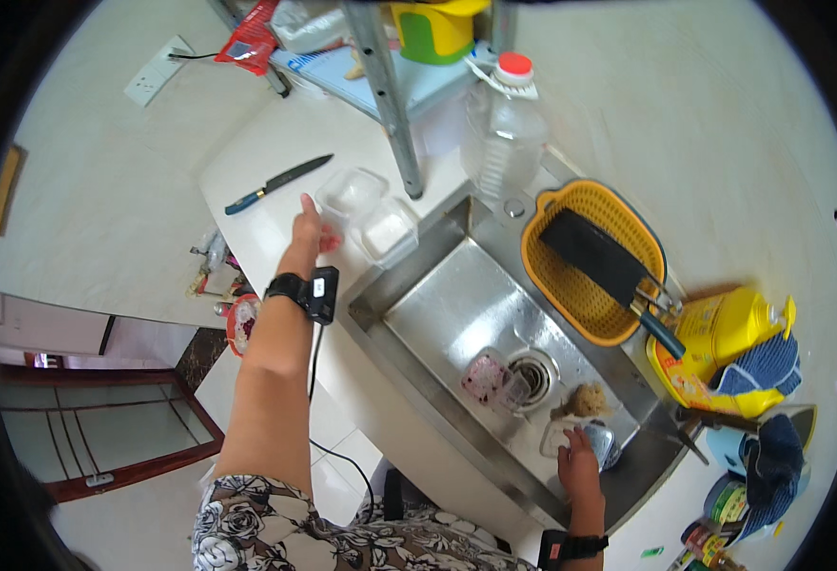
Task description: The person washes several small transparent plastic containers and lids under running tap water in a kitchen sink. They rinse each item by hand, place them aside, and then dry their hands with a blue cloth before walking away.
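My left hand (pixel 309 227) is over the white counter, thumb apart from the fingers, beside two clear plastic containers (pixel 350 193) (pixel 387 232). Its fingers are partly hidden; I see nothing held in it. Down in the steel sink (pixel 440 300), my right hand (pixel 579 460) touches a clear plastic container (pixel 554 437), with another clear container (pixel 602 439) at its side. Whether the fingers grip is hard to tell. Near the drain (pixel 532 375) lies a clear container with dark red residue (pixel 486 377). A brown scrubber-like clump (pixel 589 400) rests close to my right fingers.
A kitchen knife (pixel 283 182) lies on the counter beyond my left hand. Behind the sink stand a yellow basket (pixel 532 260) with a black-bladed cleaver (pixel 589 253) across it, a yellow pump bottle (pixel 732 328) and a clear jug (pixel 507 143). A metal shelf leg (pixel 390 107) meets the counter.
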`<state>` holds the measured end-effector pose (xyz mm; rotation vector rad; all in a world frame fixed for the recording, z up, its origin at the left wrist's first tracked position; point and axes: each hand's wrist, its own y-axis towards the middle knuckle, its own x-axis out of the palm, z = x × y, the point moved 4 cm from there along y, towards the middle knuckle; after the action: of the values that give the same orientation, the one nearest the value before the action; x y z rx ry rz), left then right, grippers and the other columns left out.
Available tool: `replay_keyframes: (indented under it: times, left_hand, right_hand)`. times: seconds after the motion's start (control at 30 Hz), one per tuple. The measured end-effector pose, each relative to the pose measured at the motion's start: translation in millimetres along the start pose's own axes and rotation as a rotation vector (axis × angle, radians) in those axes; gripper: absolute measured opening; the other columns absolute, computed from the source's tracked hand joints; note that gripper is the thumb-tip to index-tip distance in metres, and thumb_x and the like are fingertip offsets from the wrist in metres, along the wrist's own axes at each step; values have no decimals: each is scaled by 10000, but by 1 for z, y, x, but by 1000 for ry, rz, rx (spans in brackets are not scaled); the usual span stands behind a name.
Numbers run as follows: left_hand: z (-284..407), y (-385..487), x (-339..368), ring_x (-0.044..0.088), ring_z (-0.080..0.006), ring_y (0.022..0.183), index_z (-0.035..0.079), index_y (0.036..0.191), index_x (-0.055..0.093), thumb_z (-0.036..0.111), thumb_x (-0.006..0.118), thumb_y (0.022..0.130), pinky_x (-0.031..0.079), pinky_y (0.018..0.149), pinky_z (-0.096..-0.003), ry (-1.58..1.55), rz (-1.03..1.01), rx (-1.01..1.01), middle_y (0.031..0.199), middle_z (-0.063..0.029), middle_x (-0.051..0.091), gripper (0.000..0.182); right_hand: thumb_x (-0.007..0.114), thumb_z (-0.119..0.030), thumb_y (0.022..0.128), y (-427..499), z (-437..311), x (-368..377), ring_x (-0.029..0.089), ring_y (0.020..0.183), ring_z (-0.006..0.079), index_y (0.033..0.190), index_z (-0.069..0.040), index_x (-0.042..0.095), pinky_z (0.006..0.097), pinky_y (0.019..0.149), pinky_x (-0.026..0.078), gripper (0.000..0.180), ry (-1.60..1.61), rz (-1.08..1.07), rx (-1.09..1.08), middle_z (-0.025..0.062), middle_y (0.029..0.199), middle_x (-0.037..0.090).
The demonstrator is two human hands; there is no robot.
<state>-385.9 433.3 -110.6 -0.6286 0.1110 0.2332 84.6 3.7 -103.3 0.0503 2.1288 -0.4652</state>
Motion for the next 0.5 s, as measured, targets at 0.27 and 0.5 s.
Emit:
replay_keyframes:
  times: [0.27, 0.5]
  left_hand:
    - [4, -107, 21, 563, -134, 577, -21, 872, 615, 322, 472, 905, 446, 538, -265, 163, 376, 587, 676, -55, 576, 373]
    - [-129, -228, 178, 624, -274, 749, 78, 939, 646, 133, 531, 810, 490, 703, -341, 899, -604, 537, 858, -131, 655, 182]
  right_hand:
    - [541, -227, 852, -9, 1, -8, 602, 853, 352, 1044, -65, 599, 422, 724, 485, 258, 110, -8, 51, 182, 906, 633]
    - [529, -273, 867, -18, 2, -7, 605, 860, 344, 1070, -49, 581, 428, 731, 491, 306, 3, -108, 48, 164, 985, 625]
